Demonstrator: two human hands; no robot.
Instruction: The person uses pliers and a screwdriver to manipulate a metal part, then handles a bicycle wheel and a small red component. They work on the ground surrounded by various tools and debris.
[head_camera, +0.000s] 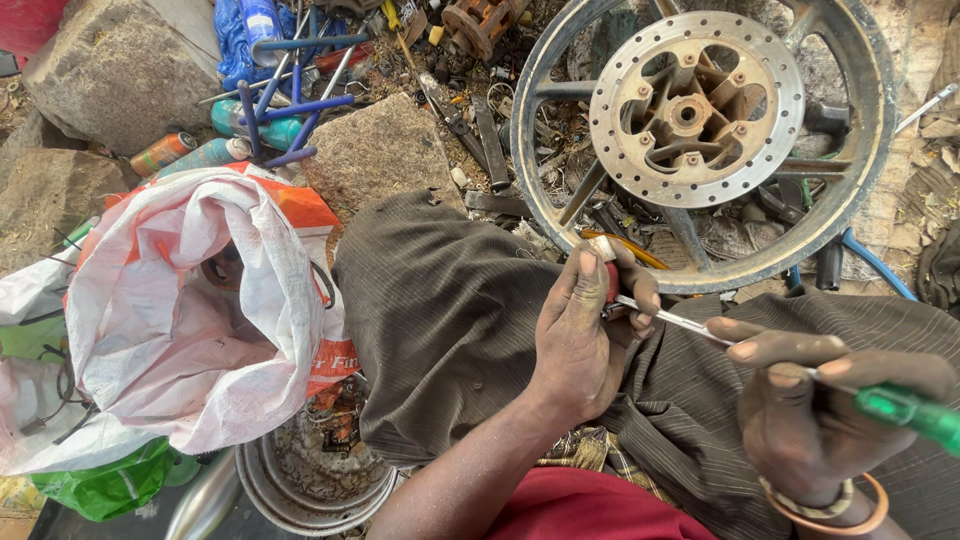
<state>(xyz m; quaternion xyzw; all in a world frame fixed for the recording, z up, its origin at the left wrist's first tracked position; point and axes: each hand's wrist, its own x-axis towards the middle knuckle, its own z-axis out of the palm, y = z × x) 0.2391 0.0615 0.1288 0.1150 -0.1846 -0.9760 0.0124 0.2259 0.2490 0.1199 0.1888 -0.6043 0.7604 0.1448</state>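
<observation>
My left hand (585, 330) grips a small red and white part (608, 270) over my lap. My right hand (820, 400) holds a screwdriver with a green handle (905, 408); its metal shaft (680, 322) runs left and its tip meets the small part in my left hand. An orange bangle and a bead band circle my right wrist. A bare motorcycle wheel rim (870, 130) with a drilled brake disc (697, 108) lies on the ground just beyond my knees.
A white and orange plastic sack (190, 310) lies open at my left, above a round metal pan (300, 490). Stones (120, 60), blue-handled wrenches (290, 90), spray cans (165, 152) and scattered metal parts cover the ground behind.
</observation>
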